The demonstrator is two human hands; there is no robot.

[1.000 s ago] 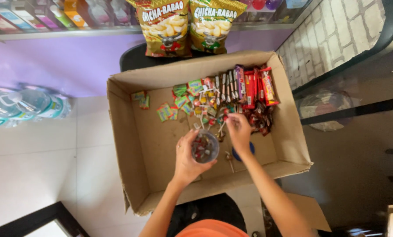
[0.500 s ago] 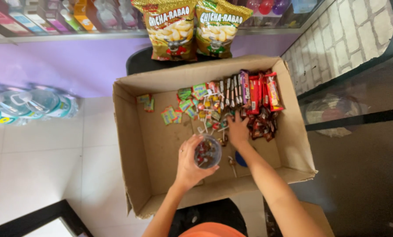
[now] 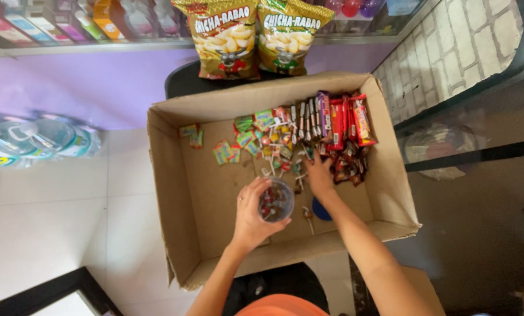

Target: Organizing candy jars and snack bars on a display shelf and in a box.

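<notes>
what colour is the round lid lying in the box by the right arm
Blue. The lid lies on the floor of the cardboard box, partly hidden under the right forearm, in the head view.

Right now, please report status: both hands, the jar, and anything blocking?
Left hand holds clear jar over cardboard box. Right hand down among the lollipops. Nothing blocking either hand.
</notes>
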